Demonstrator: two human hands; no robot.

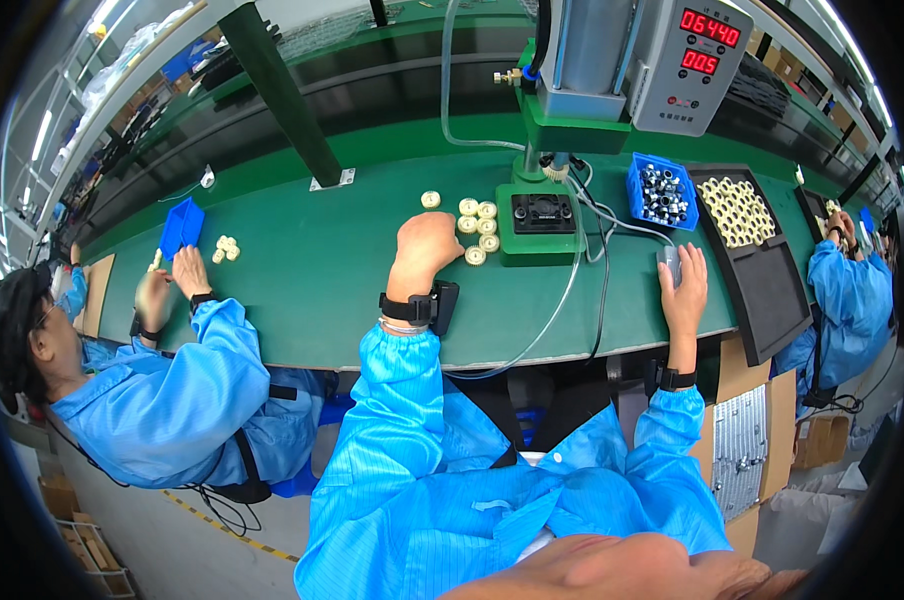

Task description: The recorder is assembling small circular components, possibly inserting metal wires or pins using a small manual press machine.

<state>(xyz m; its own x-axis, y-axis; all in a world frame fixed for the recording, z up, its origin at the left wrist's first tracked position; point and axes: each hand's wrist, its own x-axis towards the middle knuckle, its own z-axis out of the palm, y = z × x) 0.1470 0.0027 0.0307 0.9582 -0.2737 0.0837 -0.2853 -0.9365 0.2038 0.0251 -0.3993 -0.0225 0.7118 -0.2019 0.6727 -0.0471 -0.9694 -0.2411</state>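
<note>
My left hand [428, 243] rests on the green bench with its fingers curled under, next to a small group of cream plastic gears [488, 226]. Whatever its fingers close on is hidden beneath the hand. A single cream gear [430, 199] lies just beyond it. My right hand [685, 287] lies around a small grey corded switch [669, 262], thumb at its side. Between the hands stands a green press [540, 250] with a black die block [543, 213] on its base. Another cream gear [555, 173] shows under the press ram, behind the block.
Right of the press are a blue bin [684, 222] of dark metal-and-black parts and a black tray [762, 290] with rows of cream gears. A control box [690, 70] with red digits hangs above. Clear tubing [562, 315] crosses the bench. Co-workers [187, 385] sit on both sides.
</note>
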